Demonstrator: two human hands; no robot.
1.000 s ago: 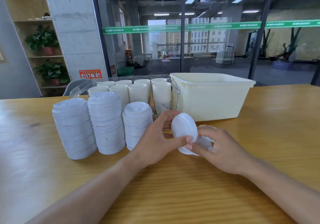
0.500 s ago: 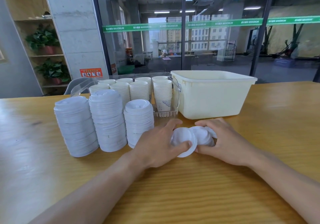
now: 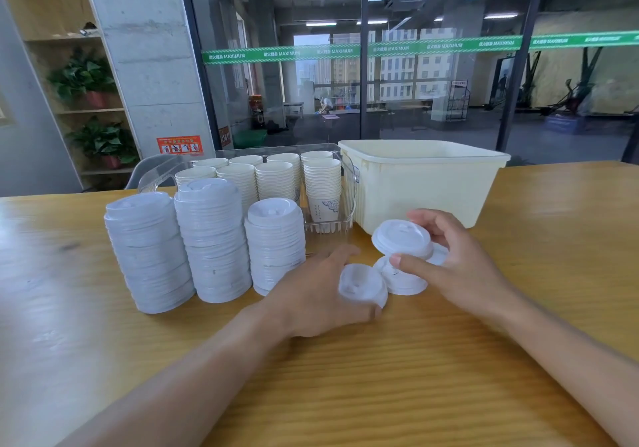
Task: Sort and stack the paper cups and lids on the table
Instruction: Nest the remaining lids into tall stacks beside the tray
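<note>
Head view: right hand (image 3: pixel 460 267) pinched a round white plastic lid (image 3: pixel 402 238), left hand (image 3: pixel 321 294) gripped another (image 3: pixel 362 285). Shortest white lid stack (image 3: pixel 275 249) stood at ten o'clock, nearer the left hand.

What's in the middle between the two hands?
In the head view, a white lid lies flat on the table between the left hand and the right hand.

Bright even daylight, ceiling strip lights beyond glass, wide-angle edge bending, left hand (image 3: pixel 323 294) motion-blurred
</note>
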